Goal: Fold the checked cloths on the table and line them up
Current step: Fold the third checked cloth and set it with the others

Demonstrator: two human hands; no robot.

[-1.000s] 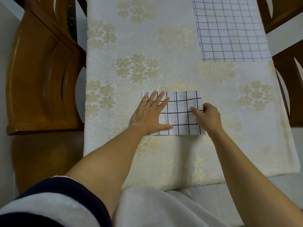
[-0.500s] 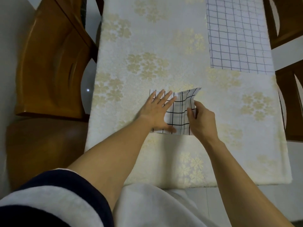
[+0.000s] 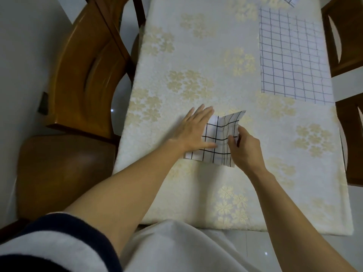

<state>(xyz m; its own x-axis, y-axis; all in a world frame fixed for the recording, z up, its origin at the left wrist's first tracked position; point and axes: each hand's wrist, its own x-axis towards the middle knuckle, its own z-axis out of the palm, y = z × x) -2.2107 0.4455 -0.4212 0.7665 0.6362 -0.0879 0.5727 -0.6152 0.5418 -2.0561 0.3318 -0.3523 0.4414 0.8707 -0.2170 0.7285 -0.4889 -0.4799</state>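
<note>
On the table, near and central, the small cloth is mid-fold: the flat left hand presses it, the right hand pinches its raised right edge. Far right, the big cloth lies unfolded; nothing lined up yet

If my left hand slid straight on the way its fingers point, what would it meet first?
The left hand points away and slightly right over the tablecloth; the first thing in that line looks to be the large checked cloth, near its left edge.

The single head-worn camera looked steeply forward and down, close over the tabletop, from its near edge.
</note>
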